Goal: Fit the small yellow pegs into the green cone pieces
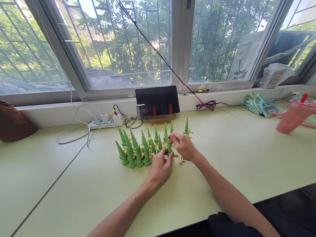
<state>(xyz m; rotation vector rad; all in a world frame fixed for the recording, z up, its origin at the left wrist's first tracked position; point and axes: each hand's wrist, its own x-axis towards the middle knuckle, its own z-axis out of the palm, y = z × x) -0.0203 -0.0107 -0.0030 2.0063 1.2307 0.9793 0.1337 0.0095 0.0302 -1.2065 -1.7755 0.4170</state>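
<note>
Partway, I judge: spike cluster [132, 158] stands; at its right, left hand [161, 166] clamps one green spike [169, 146], right hand [185, 146] pinched, contents unclear, yellow T-pieces [182, 160] loose.

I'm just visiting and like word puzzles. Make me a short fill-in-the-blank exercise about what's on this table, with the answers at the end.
1. The left hand holds a cone coloured ____.
2. The right hand is near the same cone, whose point faces ____.
3. The small pieces on the table are coloured ____.
4. In the picture, the red cup stands to the ____ of the cones.

Missing words: green; up; yellow; right.
</note>
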